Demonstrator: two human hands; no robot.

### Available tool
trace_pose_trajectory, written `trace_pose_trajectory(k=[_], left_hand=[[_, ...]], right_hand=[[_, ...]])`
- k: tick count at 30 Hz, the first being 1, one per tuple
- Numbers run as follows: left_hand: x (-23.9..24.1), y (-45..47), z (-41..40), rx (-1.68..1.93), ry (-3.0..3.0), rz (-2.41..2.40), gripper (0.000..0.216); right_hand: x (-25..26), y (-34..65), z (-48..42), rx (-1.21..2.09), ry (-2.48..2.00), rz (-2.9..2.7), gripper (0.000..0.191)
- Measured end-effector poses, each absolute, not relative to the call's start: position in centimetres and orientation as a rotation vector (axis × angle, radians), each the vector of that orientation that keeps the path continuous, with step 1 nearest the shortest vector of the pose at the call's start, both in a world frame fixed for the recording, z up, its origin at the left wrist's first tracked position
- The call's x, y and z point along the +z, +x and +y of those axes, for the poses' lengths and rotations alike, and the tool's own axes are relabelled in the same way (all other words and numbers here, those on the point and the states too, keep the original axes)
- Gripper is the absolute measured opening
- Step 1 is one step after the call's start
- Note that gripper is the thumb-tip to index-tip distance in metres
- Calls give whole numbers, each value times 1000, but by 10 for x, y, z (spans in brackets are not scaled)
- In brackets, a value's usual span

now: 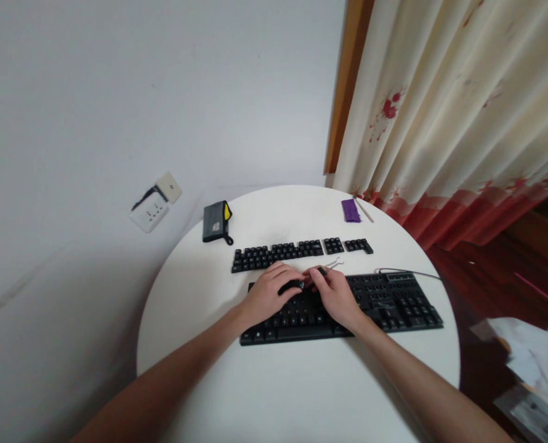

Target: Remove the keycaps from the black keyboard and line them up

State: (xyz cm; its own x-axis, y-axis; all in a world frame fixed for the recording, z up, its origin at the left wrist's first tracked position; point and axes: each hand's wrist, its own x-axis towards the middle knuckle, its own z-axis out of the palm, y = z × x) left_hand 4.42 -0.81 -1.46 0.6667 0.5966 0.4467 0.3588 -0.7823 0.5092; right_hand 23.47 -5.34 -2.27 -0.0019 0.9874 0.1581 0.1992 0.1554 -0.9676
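Observation:
A black full-size keyboard lies on the round white table, with bare spots where keycaps are off. Over its upper left part my left hand is closed, thumb and fingers pinching what looks like a small black keycap. Beside it, my right hand is wrapped round a keycap puller whose thin wire ends stick out beyond the fingers. The two hands' fingertips nearly meet. Behind them, loose black keycaps stand in rows on the table.
A dark grey pouch with a yellow patch lies at the back left of the white table. At the back right are a purple cloth and a thin brush-like stick. The keyboard's cable runs off the right edge.

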Motion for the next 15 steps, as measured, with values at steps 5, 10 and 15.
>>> trace_pose_trajectory(k=[5,10,15], left_hand=[[-13,45,-9,852,2669,742,15],[-13,46,-9,826,2765,686,18],[-12,45,-10,937,2649,630,13]], right_hand=[[-24,235,-53,939,-1266,-1370,40],[-22,235,-54,836,-1311,-1439,37],[-21,234,-55,870,-1315,-1411,38]])
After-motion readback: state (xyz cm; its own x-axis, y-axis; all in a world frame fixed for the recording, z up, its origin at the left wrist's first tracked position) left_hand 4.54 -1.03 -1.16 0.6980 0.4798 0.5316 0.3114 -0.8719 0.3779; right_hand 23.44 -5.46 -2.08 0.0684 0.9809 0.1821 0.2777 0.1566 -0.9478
